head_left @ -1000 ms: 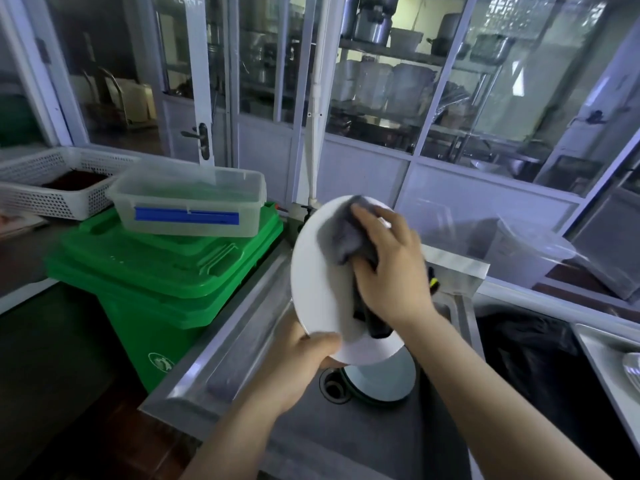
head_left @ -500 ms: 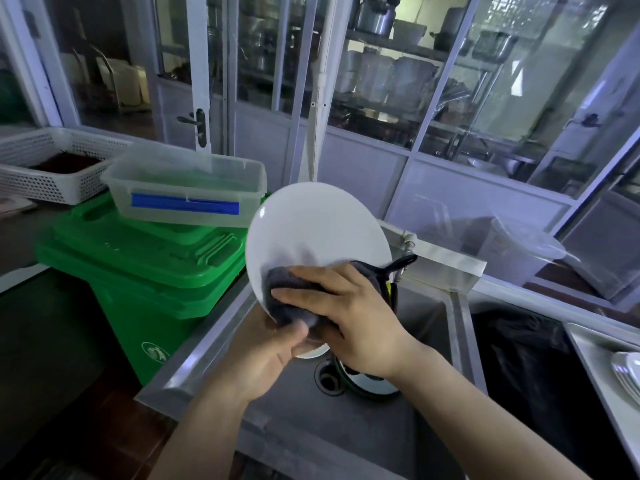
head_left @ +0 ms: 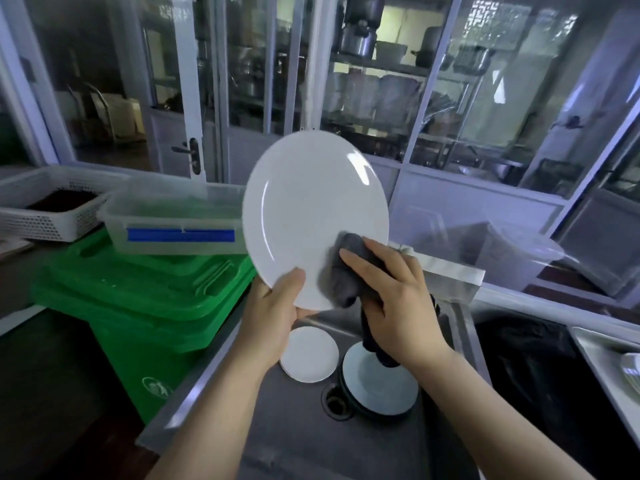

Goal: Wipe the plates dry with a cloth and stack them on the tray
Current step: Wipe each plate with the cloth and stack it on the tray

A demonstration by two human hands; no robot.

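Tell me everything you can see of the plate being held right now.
The large plate is plain white, round and glossy, ceramic by its look. It is held nearly upright above the sink, face toward the camera. The left hand grips its lower rim; the right hand presses a grey cloth against its lower right.

Dim bluish daylight, motion blur, edges bowed

Held plate point(head_left: 311, 209): white, glossy, smooth, glazed ceramic by the look of it; bright highlights on rim. Cloth point(head_left: 349, 268): dark grey, soft, matt fabric. Sink point(head_left: 346, 441): brushed stainless metal, dull sheen. Bin point(head_left: 145, 299) at left: green plastic, semi-gloss. Box point(head_left: 173, 216) on it: translucent plastic. Far-left basket point(head_left: 45, 216): white perforated plastic.
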